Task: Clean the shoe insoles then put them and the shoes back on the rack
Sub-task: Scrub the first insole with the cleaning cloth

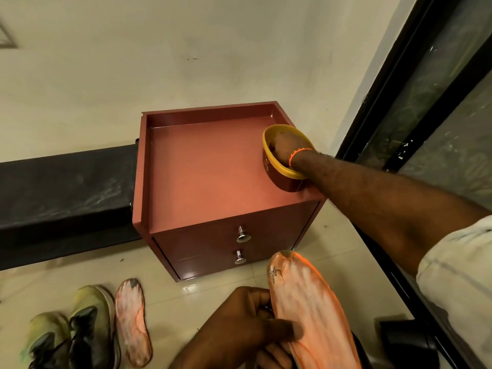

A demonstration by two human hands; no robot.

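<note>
My left hand (247, 319) grips a worn orange insole (310, 310) near its middle, low in the view, thumb across its face. A second orange insole (132, 324) lies on the floor at the lower left, beside two olive-green shoes (72, 331). My right hand (283, 147) reaches down inside a yellow-rimmed tub (277, 173) that stands on the right side of the red cabinet top. The tub wall hides the fingers, so whatever they hold stays unseen.
The red two-drawer cabinet (202, 166) stands against a cream wall. A dark stone ledge (64, 193) runs to its left. A black-framed glass door (415, 110) fills the right side. A black object (407, 339) sits on the floor at the lower right.
</note>
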